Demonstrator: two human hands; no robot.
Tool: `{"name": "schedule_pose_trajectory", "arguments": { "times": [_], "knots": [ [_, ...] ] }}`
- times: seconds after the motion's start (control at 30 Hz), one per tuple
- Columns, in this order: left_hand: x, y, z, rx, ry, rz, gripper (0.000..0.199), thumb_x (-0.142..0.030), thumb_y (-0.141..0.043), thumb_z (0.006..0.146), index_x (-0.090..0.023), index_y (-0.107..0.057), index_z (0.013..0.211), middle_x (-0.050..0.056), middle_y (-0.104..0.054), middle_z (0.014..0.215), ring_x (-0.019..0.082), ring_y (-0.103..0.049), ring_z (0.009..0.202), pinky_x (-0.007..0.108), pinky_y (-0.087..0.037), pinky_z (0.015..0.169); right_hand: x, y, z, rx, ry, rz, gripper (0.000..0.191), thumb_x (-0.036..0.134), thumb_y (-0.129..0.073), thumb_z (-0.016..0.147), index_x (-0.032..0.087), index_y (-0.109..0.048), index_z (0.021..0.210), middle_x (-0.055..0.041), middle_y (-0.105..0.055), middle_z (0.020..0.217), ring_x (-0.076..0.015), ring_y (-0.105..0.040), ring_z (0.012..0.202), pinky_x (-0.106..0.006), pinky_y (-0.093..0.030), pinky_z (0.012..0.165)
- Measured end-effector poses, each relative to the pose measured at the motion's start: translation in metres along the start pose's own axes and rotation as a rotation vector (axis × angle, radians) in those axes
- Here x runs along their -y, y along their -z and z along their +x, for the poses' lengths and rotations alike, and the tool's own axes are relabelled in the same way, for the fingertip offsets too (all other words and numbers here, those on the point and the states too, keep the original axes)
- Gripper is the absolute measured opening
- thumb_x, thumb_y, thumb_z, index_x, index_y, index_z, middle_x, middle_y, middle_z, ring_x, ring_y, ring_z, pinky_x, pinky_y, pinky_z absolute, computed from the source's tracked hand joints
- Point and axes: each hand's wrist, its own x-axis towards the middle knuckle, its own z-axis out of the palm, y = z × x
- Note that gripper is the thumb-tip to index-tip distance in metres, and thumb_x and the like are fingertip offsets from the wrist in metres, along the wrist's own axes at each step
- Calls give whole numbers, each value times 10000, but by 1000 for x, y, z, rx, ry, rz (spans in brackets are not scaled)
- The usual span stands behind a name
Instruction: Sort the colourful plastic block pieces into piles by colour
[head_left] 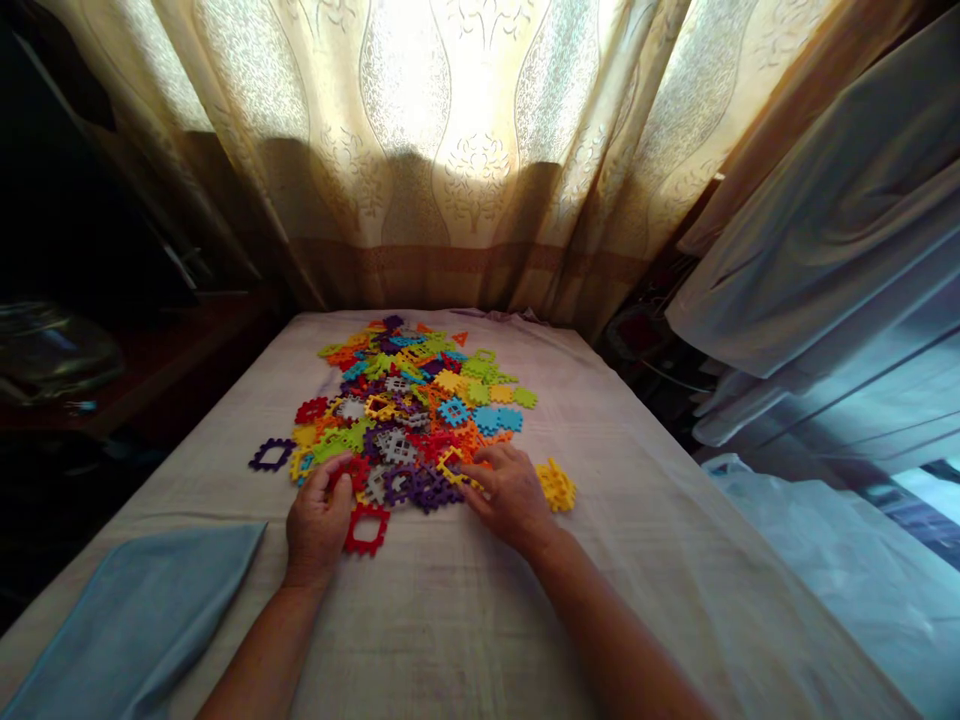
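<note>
- Plastic interlocking tiles point(409, 410) in many colours lie heaped on the far middle of a counter point(637, 560) covered with a pale cloth.
- At the near edge of the heap, the left hand point(319, 522) rests palm down with loosely curled fingers, thumb and fingertips touching a red tile; it is not closed around anything.
- A red square frame tile point(366, 529) lies flat just beside that hand, on its right, touching or nearly touching it.
- Palm down, the right hand point(508, 492) has its fingers spread, the fingertips pressing on a yellow tile point(454, 465) at the heap's near edge; whether it grips the piece I cannot tell.
- A yellow assembled cluster point(556, 485) sits just right of the right hand, apart from the heap.
- One purple frame tile point(271, 455) lies alone left of the heap.
- A folded blue cloth point(142, 610) lies at the near left corner.
- Patterned curtains point(465, 140) hang behind, backlit.
</note>
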Motion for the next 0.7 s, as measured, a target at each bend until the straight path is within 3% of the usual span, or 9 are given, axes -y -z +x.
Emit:
{"name": "schedule_pose_trajectory", "arguments": {
  "times": [0.2, 0.33, 0.43, 0.57, 0.7],
  "knots": [
    [1, 1, 1, 17, -2, -1, 340, -359, -477, 842, -217, -656, 1094, 53, -700, 1134, 206, -646, 1058, 363, -496, 954, 22, -18, 9, 58, -87, -45, 124, 243, -602, 870, 217, -709, 811, -72, -631, 897, -219, -539, 914, -360, -422, 842],
    [1, 1, 0, 14, -16, 17, 335, -345, -461, 848, -212, -650, 1090, 54, -698, 1125, 207, -646, 1044, 365, -499, 945, 21, -6, 5, -20, -87, 153, 105, 227, -615, 857, 219, -691, 785, -44, -656, 881, -181, -571, 869, -305, -434, 810],
    [-2, 5, -3, 1, -132, 77, 309, -331, -459, 853, -219, -656, 1063, 50, -696, 1111, 209, -634, 1047, 365, -482, 961, 5, 18, -4, -22, -118, 225, 82, 227, -625, 842, 216, -690, 793, -35, -673, 883, -167, -594, 864, -279, -444, 797],
    [-9, 12, -8, 37, -315, 231, 271, -369, -490, 849, -223, -675, 983, 52, -707, 992, 221, -634, 961, 363, -478, 920, -34, 52, -26, 61, -292, 20, 91, 218, -616, 807, 211, -707, 807, -53, -690, 909, -202, -610, 888, -314, -444, 810],
    [-11, 26, -15, 85, -378, 374, 244, -399, -498, 857, -224, -667, 879, 45, -698, 870, 214, -625, 842, 349, -473, 836, -62, 65, -43, 148, -427, -108, 97, 251, -630, 768, 230, -723, 779, -55, -701, 906, -228, -626, 886, -335, -451, 786]
  ]
}}
